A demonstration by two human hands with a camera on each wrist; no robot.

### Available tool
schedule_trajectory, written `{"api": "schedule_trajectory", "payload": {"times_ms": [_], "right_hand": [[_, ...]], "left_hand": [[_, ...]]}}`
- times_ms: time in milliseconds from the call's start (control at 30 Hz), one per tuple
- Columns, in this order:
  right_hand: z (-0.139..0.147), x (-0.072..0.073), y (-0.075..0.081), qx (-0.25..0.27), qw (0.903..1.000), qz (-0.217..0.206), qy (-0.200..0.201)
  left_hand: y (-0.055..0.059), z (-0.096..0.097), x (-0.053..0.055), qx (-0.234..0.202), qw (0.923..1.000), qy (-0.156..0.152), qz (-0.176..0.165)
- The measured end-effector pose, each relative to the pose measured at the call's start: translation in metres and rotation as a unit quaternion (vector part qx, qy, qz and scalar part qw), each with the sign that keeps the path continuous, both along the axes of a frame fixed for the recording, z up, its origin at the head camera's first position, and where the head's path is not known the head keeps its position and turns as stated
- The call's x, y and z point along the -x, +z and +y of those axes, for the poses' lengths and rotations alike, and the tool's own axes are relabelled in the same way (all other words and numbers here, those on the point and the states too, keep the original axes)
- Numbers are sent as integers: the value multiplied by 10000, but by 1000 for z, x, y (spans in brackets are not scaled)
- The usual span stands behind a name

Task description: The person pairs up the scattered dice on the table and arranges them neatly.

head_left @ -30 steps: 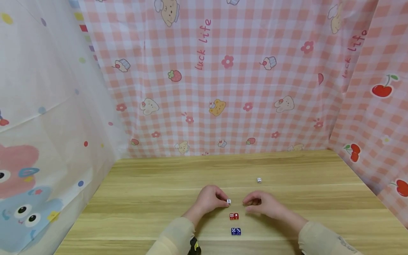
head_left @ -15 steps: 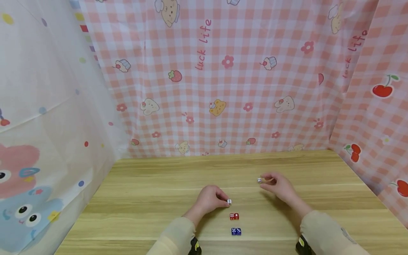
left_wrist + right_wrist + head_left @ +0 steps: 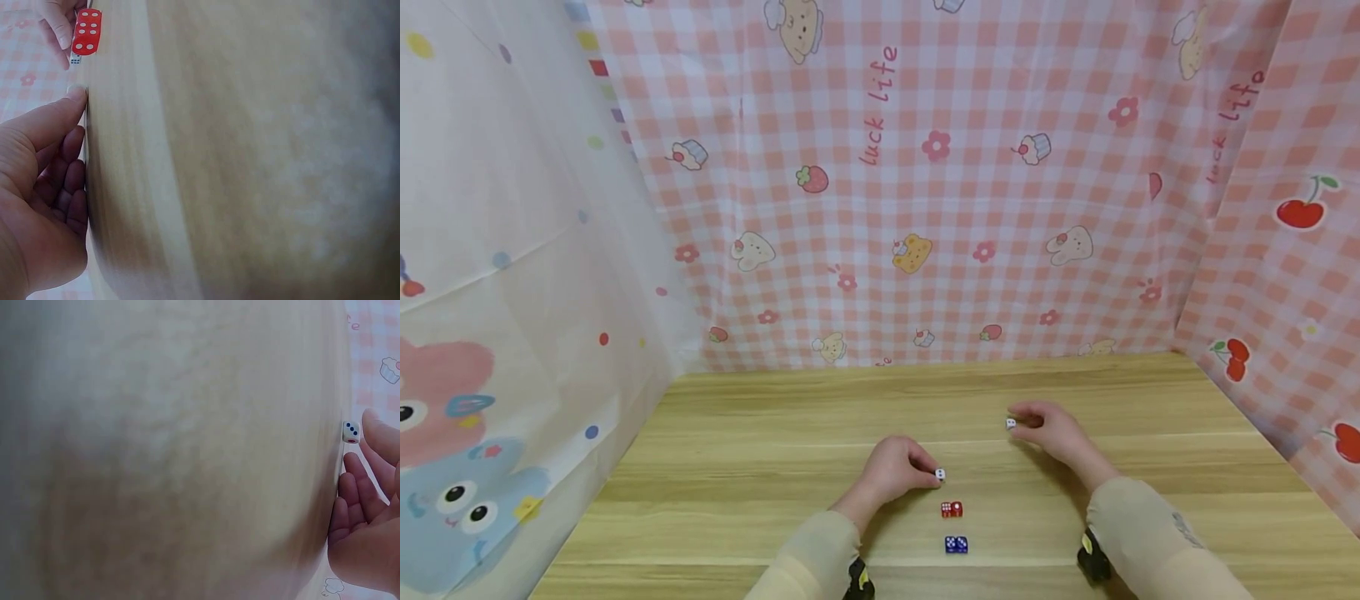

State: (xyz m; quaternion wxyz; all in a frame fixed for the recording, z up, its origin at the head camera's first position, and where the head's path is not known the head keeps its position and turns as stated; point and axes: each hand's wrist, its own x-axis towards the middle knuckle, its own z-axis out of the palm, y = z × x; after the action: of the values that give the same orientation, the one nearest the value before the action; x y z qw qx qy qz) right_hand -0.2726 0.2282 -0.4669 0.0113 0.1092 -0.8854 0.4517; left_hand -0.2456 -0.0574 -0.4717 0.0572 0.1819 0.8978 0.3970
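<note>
My left hand pinches a white die between thumb and forefinger at the table. In the left wrist view the thumb hides that die. Farther right and back, my right hand has thumb and forefinger spread about a second white die. The right wrist view shows this die on the table, close to the thumb tip, with a slight gap. Just in front of the left hand's die lie two red dice side by side. Nearer me are two blue dice, also side by side.
The wood-grain table meets a pink checked cloth at the back. A similar cloth hangs on the right, and a white patterned sheet on the left. Black wrist straps sit at both sleeves.
My right hand has gone from beside the left hand's die, back and right to the far white die, then slightly left around it. The left hand and the red and blue dice stay put.
</note>
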Motion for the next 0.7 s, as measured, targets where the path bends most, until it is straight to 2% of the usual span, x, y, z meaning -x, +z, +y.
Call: {"api": "schedule_trajectory", "payload": {"times_ms": [400,700], "right_hand": [[0,7,-5,50,9999,-97,-71],[-3,7,-4,-469,9981,-16,-402]], "left_hand": [[3,0,-1,-24,10000,-10,-31],[3,0,-2,-24,10000,-6,-45]]}}
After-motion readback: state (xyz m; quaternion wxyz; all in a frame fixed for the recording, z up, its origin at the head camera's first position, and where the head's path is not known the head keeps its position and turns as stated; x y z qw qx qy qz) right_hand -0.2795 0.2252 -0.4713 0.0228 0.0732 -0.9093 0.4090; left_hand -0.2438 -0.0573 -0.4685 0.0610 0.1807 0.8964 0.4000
